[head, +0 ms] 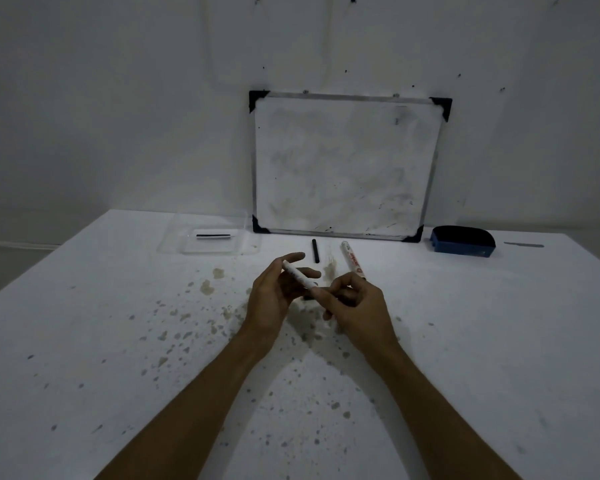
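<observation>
A white marker [298, 274] is held above the middle of the stained white table [118, 341]. My left hand [274, 296] grips its upper barrel between thumb and fingers. My right hand [355, 306] pinches its lower end, where something dark, perhaps the cap, shows between the fingers. A second white marker with red lettering [351, 260] lies on the table just beyond my right hand. A thin black stick-like piece [315, 251] lies to its left.
A smudged whiteboard [347, 168] leans against the wall at the table's back. A blue eraser [463, 241] sits to its right. At the back left stands a clear plastic tray [174, 242] holding a black-and-white pen [213, 236].
</observation>
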Action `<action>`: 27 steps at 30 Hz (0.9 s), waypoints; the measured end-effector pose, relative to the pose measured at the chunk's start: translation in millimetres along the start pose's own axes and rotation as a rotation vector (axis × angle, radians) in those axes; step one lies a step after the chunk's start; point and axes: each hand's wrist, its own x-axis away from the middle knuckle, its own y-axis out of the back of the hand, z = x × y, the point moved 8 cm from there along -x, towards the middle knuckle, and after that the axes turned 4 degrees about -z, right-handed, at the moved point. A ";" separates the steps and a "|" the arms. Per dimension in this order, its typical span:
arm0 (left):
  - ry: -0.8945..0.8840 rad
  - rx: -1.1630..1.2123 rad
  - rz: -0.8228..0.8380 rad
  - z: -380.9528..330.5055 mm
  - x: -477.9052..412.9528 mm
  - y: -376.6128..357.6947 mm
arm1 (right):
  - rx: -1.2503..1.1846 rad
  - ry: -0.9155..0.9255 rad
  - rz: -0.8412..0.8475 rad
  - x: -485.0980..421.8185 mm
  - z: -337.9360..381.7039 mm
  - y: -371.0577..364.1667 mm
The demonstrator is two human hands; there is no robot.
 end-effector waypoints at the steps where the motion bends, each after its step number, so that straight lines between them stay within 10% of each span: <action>1: 0.013 0.035 0.003 -0.8 -0.4 -0.7 | 0.030 0.025 0.003 1.2 1.8 -2.5; 15: 0.260 0.019 0.011 5.6 -11.0 20.5 | 0.749 0.382 0.129 -8.2 -8.0 -33.7; 27: 0.238 -0.207 0.165 3.2 5.0 2.0 | 0.104 0.070 -0.092 -22.3 -13.5 16.4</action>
